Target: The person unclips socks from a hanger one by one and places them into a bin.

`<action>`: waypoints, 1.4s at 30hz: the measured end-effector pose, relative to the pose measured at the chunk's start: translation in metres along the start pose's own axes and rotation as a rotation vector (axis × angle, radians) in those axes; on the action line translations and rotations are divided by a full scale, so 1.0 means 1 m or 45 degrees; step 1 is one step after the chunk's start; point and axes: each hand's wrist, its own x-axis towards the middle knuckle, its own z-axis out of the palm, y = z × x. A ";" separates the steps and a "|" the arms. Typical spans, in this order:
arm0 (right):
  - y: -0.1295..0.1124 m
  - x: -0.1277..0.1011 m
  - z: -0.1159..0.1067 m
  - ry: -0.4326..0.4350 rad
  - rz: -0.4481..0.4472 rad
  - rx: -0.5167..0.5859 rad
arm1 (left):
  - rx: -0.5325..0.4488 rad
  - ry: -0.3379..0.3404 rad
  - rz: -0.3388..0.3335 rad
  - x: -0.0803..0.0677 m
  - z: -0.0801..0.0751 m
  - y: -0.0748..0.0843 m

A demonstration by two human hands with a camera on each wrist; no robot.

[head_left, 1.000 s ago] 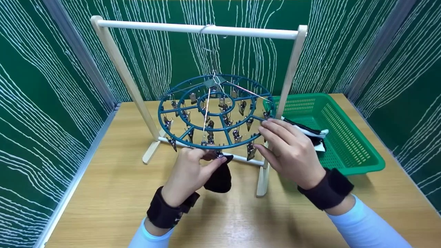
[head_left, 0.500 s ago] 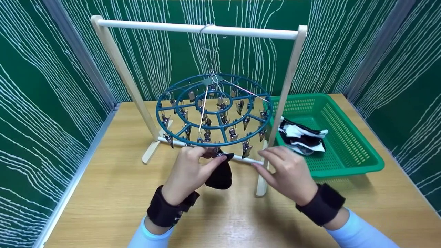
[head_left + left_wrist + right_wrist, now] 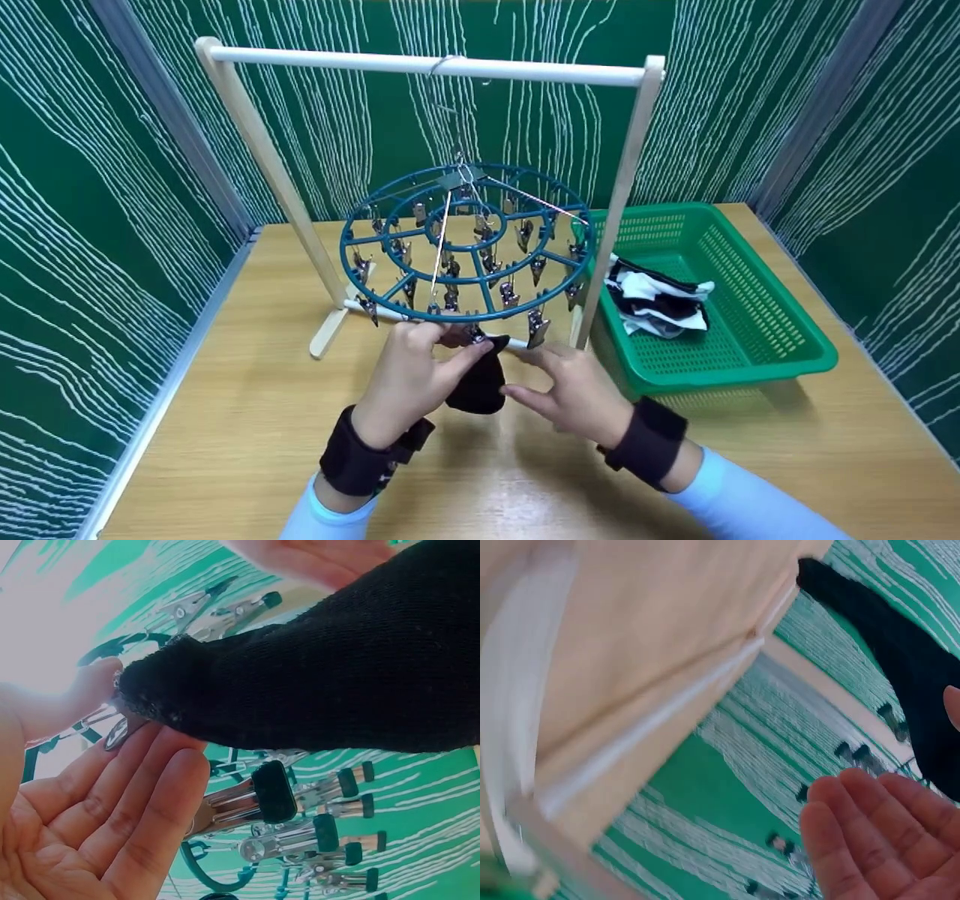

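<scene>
A black sock (image 3: 478,386) hangs at the front rim of the round blue-green clip hanger (image 3: 491,311). My left hand (image 3: 416,367) pinches the sock's cuff beside a metal clip (image 3: 475,332). In the left wrist view the sock (image 3: 322,682) stretches away from the thumb, and a bit of shiny metal shows between thumb and fingers. Whether the clip's jaws grip the cloth is hidden. Just right of the sock is my right hand (image 3: 581,394), its thumb close to the fabric. Its fingers (image 3: 877,840) look extended and hold nothing in the right wrist view.
The hanger's hook sits over the white bar (image 3: 540,70) of a wooden stand (image 3: 630,165). Several metal clips dangle from its rings. A green basket (image 3: 795,360) on the wooden table (image 3: 225,420) holds black and white socks (image 3: 660,296).
My right hand has come away from the hanger's right rim, moving down and left to the sock. The left hand keeps its place; the hanger has shifted slightly left.
</scene>
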 end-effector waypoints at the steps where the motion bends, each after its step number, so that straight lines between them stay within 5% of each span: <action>1: -0.001 0.001 0.003 -0.038 0.039 0.070 | -0.005 0.001 0.000 0.000 0.000 0.000; 7: -0.002 0.006 0.020 -0.214 0.203 0.517 | -0.052 0.014 0.020 0.000 0.002 0.000; 16: -0.003 0.007 0.033 -0.270 0.383 0.951 | -0.086 0.040 0.000 -0.001 0.004 0.000; 25: -0.007 0.006 0.031 -0.171 0.410 0.879 | -0.095 0.077 0.021 -0.002 0.005 -0.001; 42: -0.003 0.007 0.030 -0.185 0.416 0.848 | -0.042 0.130 0.039 -0.003 0.004 -0.002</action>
